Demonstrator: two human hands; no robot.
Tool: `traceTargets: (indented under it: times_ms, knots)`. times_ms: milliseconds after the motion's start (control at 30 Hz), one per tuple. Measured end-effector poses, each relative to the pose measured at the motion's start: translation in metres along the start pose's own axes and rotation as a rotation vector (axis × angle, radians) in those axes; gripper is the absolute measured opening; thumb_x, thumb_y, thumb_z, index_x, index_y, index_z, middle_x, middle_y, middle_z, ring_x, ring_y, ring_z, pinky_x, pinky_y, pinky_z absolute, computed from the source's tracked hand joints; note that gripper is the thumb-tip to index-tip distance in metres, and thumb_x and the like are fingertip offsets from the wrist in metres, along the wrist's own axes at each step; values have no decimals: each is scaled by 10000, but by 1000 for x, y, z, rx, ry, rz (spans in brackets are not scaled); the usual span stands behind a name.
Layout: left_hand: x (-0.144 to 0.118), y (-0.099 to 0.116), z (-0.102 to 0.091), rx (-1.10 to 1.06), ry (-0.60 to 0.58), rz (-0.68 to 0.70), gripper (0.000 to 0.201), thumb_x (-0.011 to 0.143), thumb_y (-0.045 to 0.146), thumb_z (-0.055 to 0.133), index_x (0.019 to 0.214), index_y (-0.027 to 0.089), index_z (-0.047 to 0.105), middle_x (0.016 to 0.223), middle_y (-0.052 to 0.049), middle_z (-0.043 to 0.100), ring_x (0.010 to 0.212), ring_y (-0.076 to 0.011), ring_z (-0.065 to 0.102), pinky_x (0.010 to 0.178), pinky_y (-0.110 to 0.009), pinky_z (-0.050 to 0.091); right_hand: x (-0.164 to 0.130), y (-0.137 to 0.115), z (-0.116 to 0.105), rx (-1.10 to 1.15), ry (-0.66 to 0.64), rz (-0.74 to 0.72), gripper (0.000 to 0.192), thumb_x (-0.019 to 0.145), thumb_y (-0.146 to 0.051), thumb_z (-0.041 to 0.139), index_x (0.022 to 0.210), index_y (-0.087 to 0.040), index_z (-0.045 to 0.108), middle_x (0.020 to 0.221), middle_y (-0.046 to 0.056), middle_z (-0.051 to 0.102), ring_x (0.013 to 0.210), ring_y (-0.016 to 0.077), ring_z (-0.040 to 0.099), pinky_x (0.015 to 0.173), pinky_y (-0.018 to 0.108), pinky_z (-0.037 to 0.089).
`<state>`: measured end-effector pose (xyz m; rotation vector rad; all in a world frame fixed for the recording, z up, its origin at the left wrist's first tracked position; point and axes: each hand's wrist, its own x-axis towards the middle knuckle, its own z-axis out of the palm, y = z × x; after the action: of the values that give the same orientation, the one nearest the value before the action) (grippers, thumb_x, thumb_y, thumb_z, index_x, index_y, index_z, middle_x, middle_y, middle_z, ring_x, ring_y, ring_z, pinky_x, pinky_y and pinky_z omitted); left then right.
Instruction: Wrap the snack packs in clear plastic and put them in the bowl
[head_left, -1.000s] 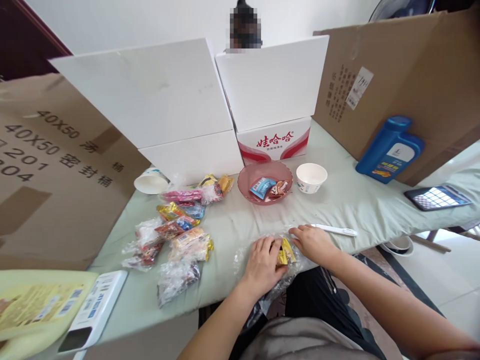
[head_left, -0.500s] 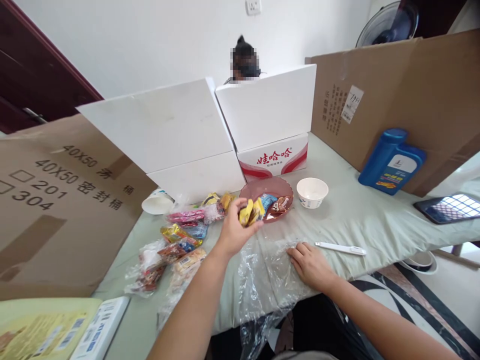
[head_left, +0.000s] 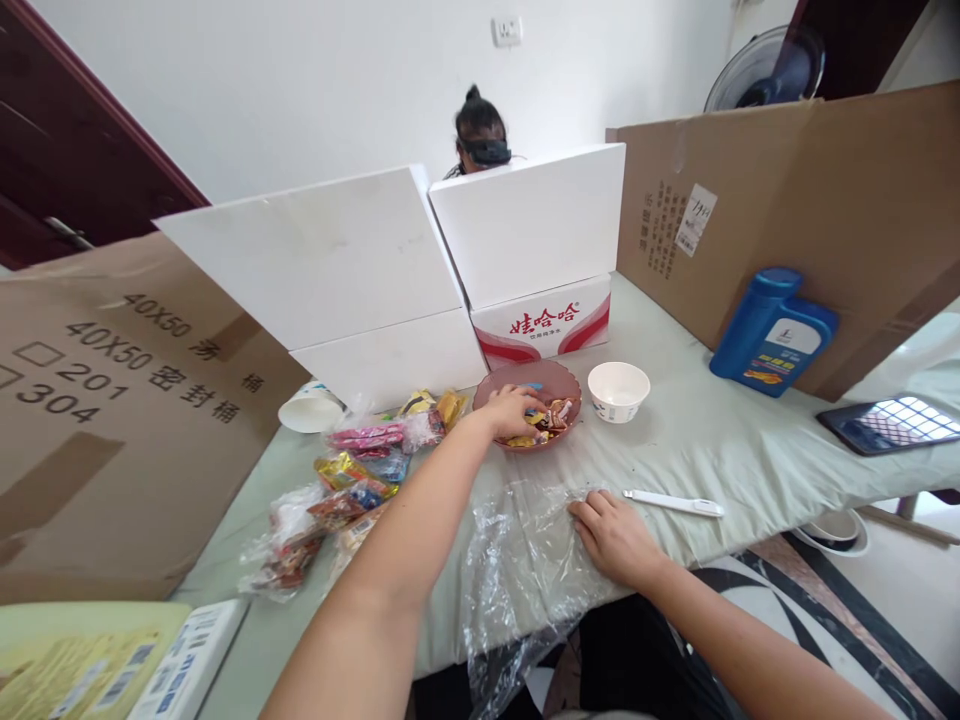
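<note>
My left hand (head_left: 512, 410) reaches into a pink bowl (head_left: 571, 386) of wrapped snacks, fingers curled over yellow snack packets (head_left: 523, 439) at the bowl's near rim. Blue and brown packets lie in the bowl beside them. My right hand (head_left: 613, 535) rests at the table's front edge, its fingers curled down on a clear plastic bag (head_left: 525, 560) that hangs off the edge. A white pen-like stick (head_left: 673, 503) lies just right of that hand.
A pile of snack packets (head_left: 352, 480) and a tipped paper cup (head_left: 311, 408) lie left of the bowl, a white bowl (head_left: 619, 390) right of it. White boxes (head_left: 360, 280), cardboard sheets (head_left: 112, 400), a blue jug (head_left: 772, 330) and a tablet (head_left: 892, 423) ring the table. A person (head_left: 480, 140) sits behind.
My left hand took the yellow packets out of the plastic bag, carried them forward and lowered them into the pink bowl. My right hand stayed on the bag.
</note>
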<state>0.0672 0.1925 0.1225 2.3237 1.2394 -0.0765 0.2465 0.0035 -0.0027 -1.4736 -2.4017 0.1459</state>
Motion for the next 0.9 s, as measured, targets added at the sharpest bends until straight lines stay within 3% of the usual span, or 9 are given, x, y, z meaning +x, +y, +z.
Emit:
traceTargets:
  times_ms: [167, 267, 367, 467, 567, 667, 767, 833, 900]
  knots:
    - [-63, 22, 44, 100, 555, 155, 181, 887, 264, 525, 970, 196, 671, 1032, -79, 651, 1040, -216, 580, 939, -373, 452, -2, 1, 0, -2, 36, 17, 255, 951, -266, 455, 1113, -189, 636, 1011, 97, 616, 950, 228, 537, 859, 356, 429]
    - [-104, 23, 95, 125, 435, 321, 178, 908, 273, 496, 916, 195, 656, 894, -56, 654, 882, -189, 605, 829, -326, 497, -1, 1, 0, -17, 56, 44, 359, 919, -367, 529, 1228, -200, 601, 1265, 124, 568, 1168, 287, 473, 979, 426, 380]
    - [-129, 2, 132, 236, 421, 93, 234, 845, 283, 606, 1059, 194, 640, 1133, -110, 631, 997, -263, 579, 848, -417, 504, 1, 1, -4, -44, -8, 64, 538, 885, -483, 557, 1337, -192, 532, 1420, 133, 471, 1310, 339, 369, 1043, 502, 325]
    - [-152, -21, 141, 189, 574, -96, 257, 852, 255, 585, 1089, 162, 625, 1197, -150, 594, 1088, -302, 537, 916, -480, 470, 3, 5, -17, -31, -43, 95, 515, 914, -507, 493, 1293, -168, 572, 1434, 162, 453, 1320, 350, 372, 1034, 533, 340]
    - [-189, -24, 138, -49, 666, 0, 193, 917, 288, 485, 1002, 187, 626, 1033, -99, 628, 1024, -242, 561, 925, -420, 465, -2, 11, -35, 107, -51, -9, 497, 954, -496, 417, 1299, -167, 558, 1410, 168, 475, 1299, 292, 415, 1047, 481, 364]
    - [-232, -15, 141, -320, 443, 130, 298, 889, 461, 533, 1050, 223, 611, 1052, -80, 637, 1029, -232, 584, 926, -386, 476, -15, 18, -47, 229, -171, -174, 711, 844, -631, 539, 1392, -185, 461, 1434, 170, 447, 1341, 300, 374, 1086, 494, 327]
    - [-261, -9, 156, -316, 148, 139, 759, 646, 550, 763, 1298, 261, 502, 1345, -115, 540, 1278, -318, 470, 1083, -484, 362, -31, 23, -49, 244, -295, -238, 906, 639, -684, 716, 1376, -212, 482, 1497, 163, 366, 1414, 372, 228, 1117, 583, 224]
    - [-268, -9, 167, -220, 63, 117, 713, 653, 444, 774, 1298, 289, 512, 1423, -100, 489, 1386, -330, 346, 1147, -554, 226, -41, 24, -49, 251, -320, -234, 635, 698, -540, 744, 1233, -231, 597, 1489, 132, 390, 1426, 360, 212, 1125, 598, 187]
    - [-270, -10, 174, -178, 83, 78, 316, 783, 293, 643, 1099, 302, 636, 1391, -55, 537, 1413, -289, 313, 1161, -562, 171, -48, 23, -51, 289, -315, -221, 217, 821, -320, 652, 1019, -232, 663, 1407, 95, 500, 1405, 298, 294, 1134, 566, 199]
